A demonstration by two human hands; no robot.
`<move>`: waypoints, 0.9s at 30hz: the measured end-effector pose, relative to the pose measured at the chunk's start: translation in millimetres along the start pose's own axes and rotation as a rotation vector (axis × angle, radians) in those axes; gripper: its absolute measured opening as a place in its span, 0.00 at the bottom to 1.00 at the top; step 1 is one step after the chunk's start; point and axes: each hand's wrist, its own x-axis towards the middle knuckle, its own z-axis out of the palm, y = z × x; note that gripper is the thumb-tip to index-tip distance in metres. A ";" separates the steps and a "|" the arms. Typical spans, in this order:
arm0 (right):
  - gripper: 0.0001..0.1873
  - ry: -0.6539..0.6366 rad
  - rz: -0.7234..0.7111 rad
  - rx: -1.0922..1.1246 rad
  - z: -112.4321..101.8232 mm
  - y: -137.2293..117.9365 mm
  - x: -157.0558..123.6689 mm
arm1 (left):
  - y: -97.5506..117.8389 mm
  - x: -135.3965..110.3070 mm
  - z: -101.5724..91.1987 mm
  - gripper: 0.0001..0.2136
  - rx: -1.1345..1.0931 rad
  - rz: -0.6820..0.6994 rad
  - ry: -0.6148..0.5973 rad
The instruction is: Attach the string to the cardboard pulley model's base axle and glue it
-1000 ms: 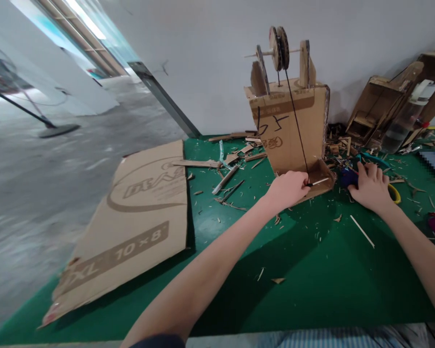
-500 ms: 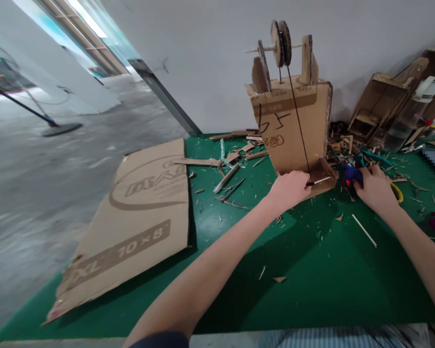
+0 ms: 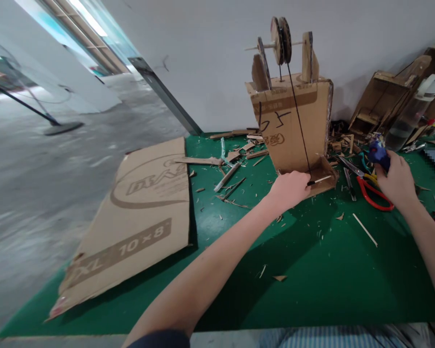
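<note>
On a green table (image 3: 293, 299), against a pale wall (image 3: 210, 67), stands a tall cardboard box (image 3: 292, 145) with "65" handwritten on its front. Two cardboard wheels (image 3: 285, 41) sit side by side above it on a thin rod (image 3: 297, 43), carried between uprights (image 3: 307, 58). Dark string (image 3: 298, 113) runs from the wheels down the box's front to a low tray (image 3: 324, 169) at its foot.

The left hand (image 3: 290, 189) reaches to that tray, fingers pressed together at the black end of a short pale stick (image 3: 321, 180), near where the string comes down. (Its fingertips are partly hidden, so the exact pinch is hard to make out.) The right hand (image 3: 397, 176) is raised a little above the table, well apart from the left, its fingers curled around a dark blue object (image 3: 379, 154) whose details are blurred.

Just below the right hand lie scissors (image 3: 352, 166) with red handles. A clear bottle (image 3: 408, 118) with a white top leans beyond, near more cardboard (image 3: 382, 96). Scraps (image 3: 235, 155) and slivers litter the table around the box. To the left, a big cardboard sheet (image 3: 152, 203) printed "10×8" lies flat, overhanging the table's edge.
</note>
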 end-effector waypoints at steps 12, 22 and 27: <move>0.26 0.088 -0.124 -0.488 -14.1 -36.4 -20.3 | -15.5 -3.3 -17.1 0.11 -0.239 0.149 -0.068; 0.23 -0.531 -0.238 -0.140 27.3 -142.2 -68.7 | -16.7 0.4 -16.3 0.07 -0.539 0.059 0.015; 0.16 -0.491 -0.288 -0.166 38.8 -146.9 -69.2 | -19.0 2.1 -11.8 0.07 -0.544 0.101 0.011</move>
